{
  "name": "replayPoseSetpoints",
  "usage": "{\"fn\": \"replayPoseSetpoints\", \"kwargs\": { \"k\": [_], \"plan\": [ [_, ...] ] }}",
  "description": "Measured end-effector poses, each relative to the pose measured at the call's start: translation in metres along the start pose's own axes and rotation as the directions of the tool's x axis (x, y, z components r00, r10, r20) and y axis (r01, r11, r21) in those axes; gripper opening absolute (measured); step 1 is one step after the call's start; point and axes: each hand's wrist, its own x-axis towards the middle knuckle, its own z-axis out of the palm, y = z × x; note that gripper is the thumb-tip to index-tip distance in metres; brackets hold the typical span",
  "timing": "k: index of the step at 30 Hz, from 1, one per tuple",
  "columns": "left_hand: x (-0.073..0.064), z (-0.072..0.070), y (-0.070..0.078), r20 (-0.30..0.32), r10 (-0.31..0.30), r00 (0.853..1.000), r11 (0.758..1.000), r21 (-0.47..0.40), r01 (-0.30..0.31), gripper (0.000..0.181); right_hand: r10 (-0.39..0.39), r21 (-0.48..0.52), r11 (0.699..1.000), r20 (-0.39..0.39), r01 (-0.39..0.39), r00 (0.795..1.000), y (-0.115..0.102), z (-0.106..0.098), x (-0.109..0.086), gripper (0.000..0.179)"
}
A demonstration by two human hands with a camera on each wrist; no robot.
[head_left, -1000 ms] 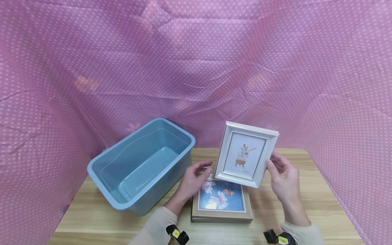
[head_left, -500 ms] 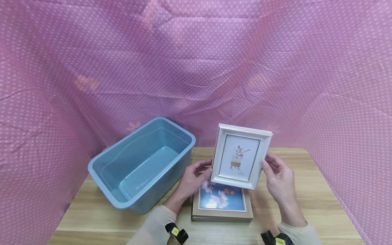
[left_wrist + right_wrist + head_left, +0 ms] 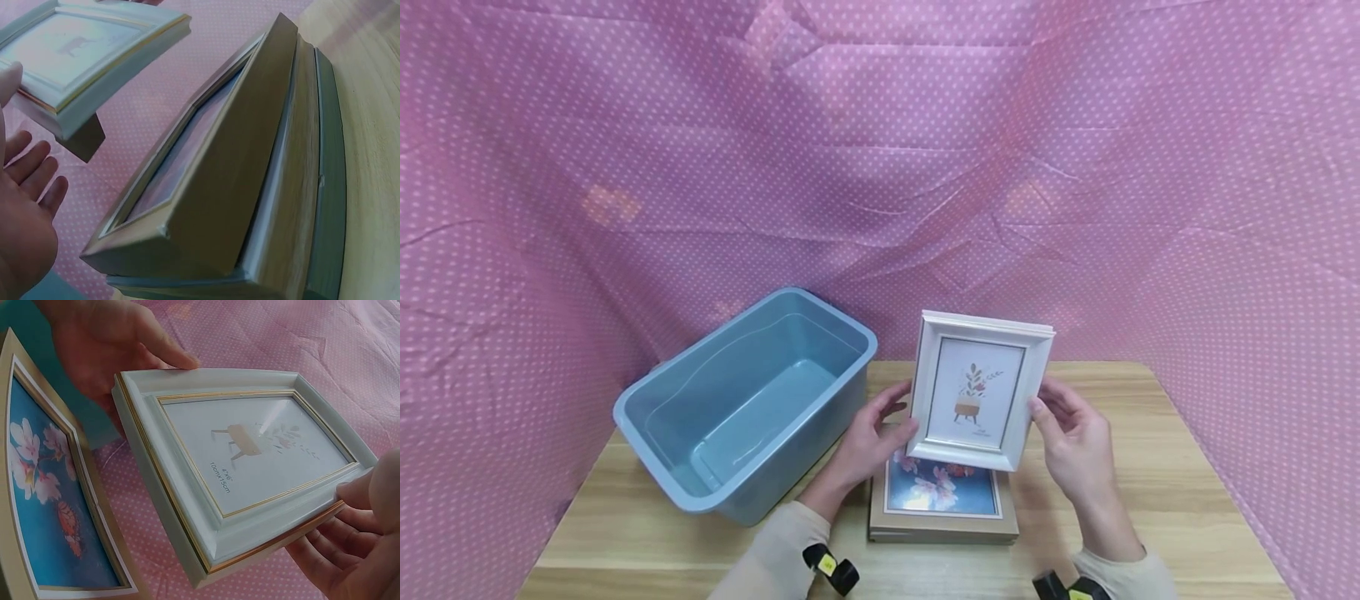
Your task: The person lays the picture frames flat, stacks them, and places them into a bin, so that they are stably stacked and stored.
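Observation:
A white picture frame with a potted-plant print stands tilted up above the stack, facing the head camera. My right hand grips its right edge, thumb on the front and fingers behind. At the opposite edge is my left hand, its thumb right at the border. In the left wrist view its other fingers are loosely spread below the frame, and a brown flap juts from the frame's back. Below lies a tan picture frame with pink blossoms on blue, topping a stack of frames.
A blue-grey plastic bin stands left of the stack, with nothing inside. The wooden table extends to the right. Pink dotted cloth hangs behind and at both sides.
My right hand has brought the white picture frame leftward and slightly down, so its left edge now meets my left hand. The left hand has barely moved; the stack and bin stay put.

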Motion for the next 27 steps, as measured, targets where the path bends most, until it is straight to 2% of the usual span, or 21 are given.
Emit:
{"fn": "replayPoseSetpoints", "kwargs": {
  "k": [7, 15, 27],
  "plan": [
    [0.0, -0.004, -0.007, 0.093, 0.042, 0.995, 0.998, -0.06, -0.036, 0.09, 0.005, -0.014, 1.0, 0.012, -0.005, 1.0, -0.002, 0.001, -0.004, 0.03],
    [0.001, -0.009, -0.013, 0.191, 0.102, 0.976, 0.993, -0.084, -0.087, 0.092, -0.001, -0.019, 1.0, 0.018, 0.002, 1.0, -0.007, 0.003, -0.009, 0.03],
    [0.001, -0.011, -0.014, 0.193, 0.068, 0.979, 0.996, -0.067, -0.056, 0.096, -0.043, -0.02, 0.999, 0.019, 0.043, 0.999, -0.007, 0.005, -0.009, 0.028]
  ]
}}
